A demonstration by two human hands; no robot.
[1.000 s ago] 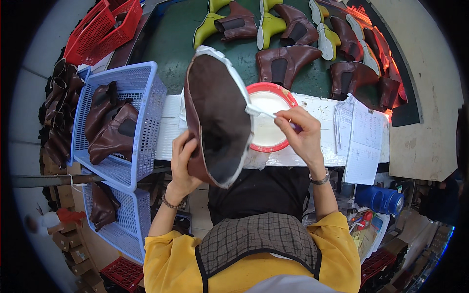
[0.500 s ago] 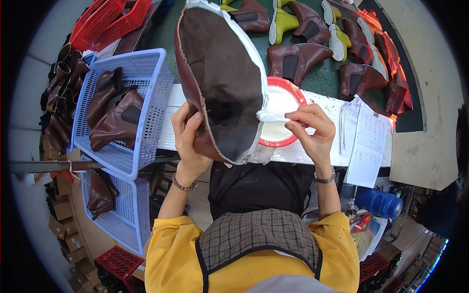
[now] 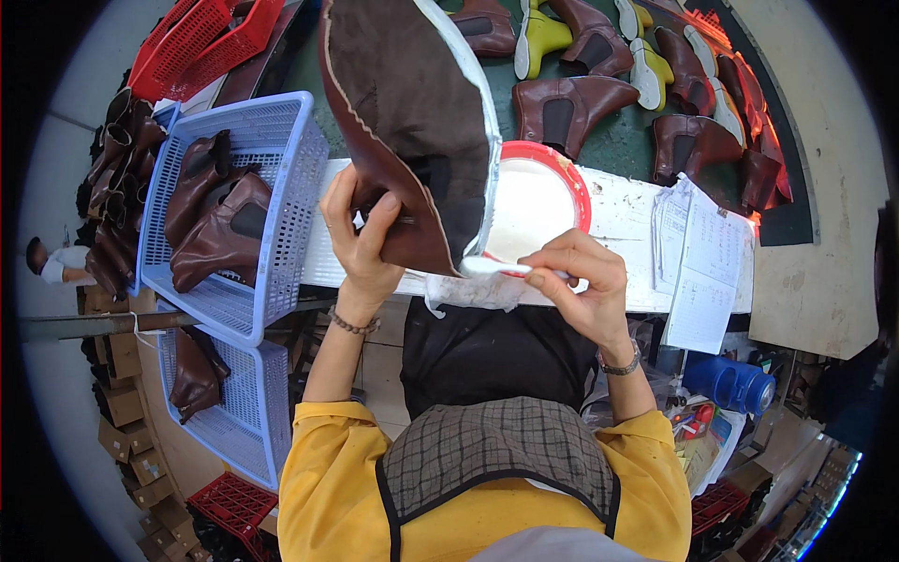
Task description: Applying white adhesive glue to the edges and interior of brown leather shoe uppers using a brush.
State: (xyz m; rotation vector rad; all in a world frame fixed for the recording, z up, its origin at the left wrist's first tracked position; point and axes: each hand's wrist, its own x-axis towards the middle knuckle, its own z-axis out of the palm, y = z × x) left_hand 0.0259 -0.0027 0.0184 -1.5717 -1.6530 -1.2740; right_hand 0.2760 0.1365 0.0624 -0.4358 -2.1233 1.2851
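My left hand [image 3: 363, 242] grips a brown leather boot upper [image 3: 412, 112] by its lower left side, with the thumb and fingers pinched on it. The upper's dark inside faces me, and a white coated band runs along its right edge. Between thumb and fingers, my right hand [image 3: 585, 286] holds a small brush [image 3: 487, 267] covered in white paste. The brush tip touches the bottom corner of the upper's white edge. Just behind stands a red-rimmed tub [image 3: 582, 197] of white glue [image 3: 534, 211], partly hidden by the upper.
Blue plastic baskets [image 3: 314, 140] with brown boots stand at the left. More boots [image 3: 567, 108] and yellow-and-white boot forms [image 3: 543, 42] lie on the green table behind. Handwritten papers [image 3: 702, 281] rest at the right of the white board [image 3: 623, 201]. A blue bottle [image 3: 735, 382] sits below.
My right hand has moved the brush down along the white edge to the bottom corner. My left hand has shifted the upper slightly left and up, uncovering more of the tub.
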